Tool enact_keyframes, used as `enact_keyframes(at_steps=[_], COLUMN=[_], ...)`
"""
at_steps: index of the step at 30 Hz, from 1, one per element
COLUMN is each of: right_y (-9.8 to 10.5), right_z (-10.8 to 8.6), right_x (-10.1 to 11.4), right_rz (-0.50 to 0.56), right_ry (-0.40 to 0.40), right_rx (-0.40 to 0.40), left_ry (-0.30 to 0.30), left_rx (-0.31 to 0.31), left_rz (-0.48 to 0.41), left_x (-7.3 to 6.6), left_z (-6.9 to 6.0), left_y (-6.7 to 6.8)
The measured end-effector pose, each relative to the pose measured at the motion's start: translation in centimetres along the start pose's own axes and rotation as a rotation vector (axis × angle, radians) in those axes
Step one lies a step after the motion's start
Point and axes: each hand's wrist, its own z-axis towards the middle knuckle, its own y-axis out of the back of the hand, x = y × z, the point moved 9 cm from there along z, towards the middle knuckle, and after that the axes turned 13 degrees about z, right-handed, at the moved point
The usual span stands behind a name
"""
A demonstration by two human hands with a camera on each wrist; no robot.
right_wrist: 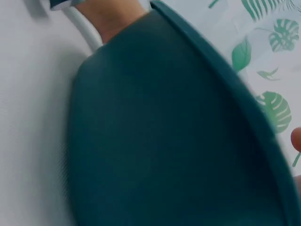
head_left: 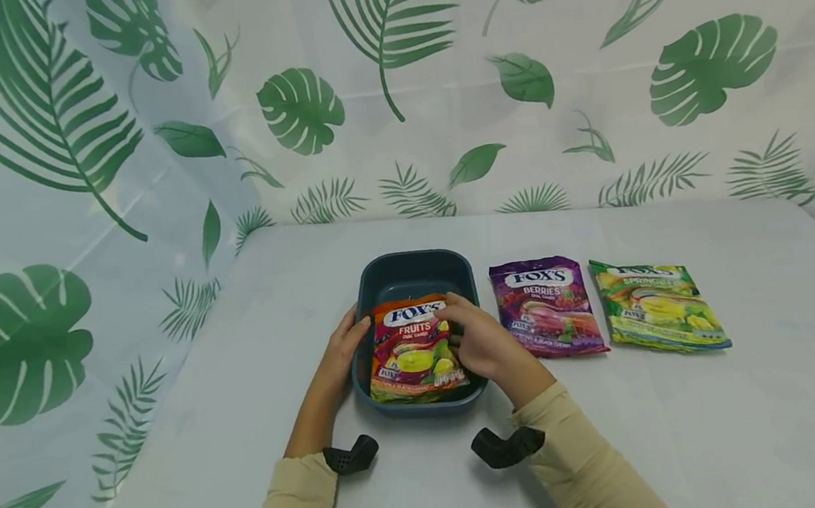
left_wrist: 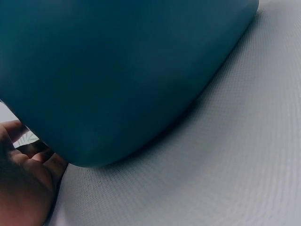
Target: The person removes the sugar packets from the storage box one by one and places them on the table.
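A dark teal plastic bin (head_left: pixel 416 263) stands on the white table. Inside its near part lies an orange-red bag of Fox's Fruits candy (head_left: pixel 411 354), printed side up. At the bin's left wall, my left hand (head_left: pixel 339 358) grips the side, thumb at the rim and fingers along the outside. My right hand (head_left: pixel 489 345) reaches over the right rim and holds the candy bag by its upper right edge; its lower fingers are partly hidden. Both wrist views are mostly filled by the bin's outer wall, with part of the left hand (left_wrist: pixel 28 183) at the lower left.
To the right of the bin lie a purple bag of Fox's Berries candy (head_left: pixel 548 309) and a green-yellow Fox's bag (head_left: pixel 658 305), side by side. A leaf-printed curtain (head_left: pixel 455 140) hangs behind and left of the table. Black wrist mounts (head_left: pixel 508 446) sit on both sleeves.
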Motion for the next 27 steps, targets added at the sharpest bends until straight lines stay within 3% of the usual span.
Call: enact_keyframes(at_steps=[5,12,18,27], right_y=[-0.15,-0.81,-0.55,0.07], right_z=[0.08,0.10,0.13,0.39], right_x=[-0.09,-0.49,-0.40,-0.25], right_rz=[0.002,-0.152,-0.287,-0.306], right_ry=[-0.016,-0.007,0.038,0.097], right_rx=[0.060,0.118,0.072,-0.021], left_ry=[-0.015,-0.011,-0.009,-0.009], left_rx=[-0.024,-0.043,-0.048,-0.052], left_rz=[0.007,0.046,0.049,0.051], left_x=[0.72,0.95,0.98,1.01], left_z=[0.67,0.56,0.61,0.57], left_y=[-0.01,0.05,0.14,0.24])
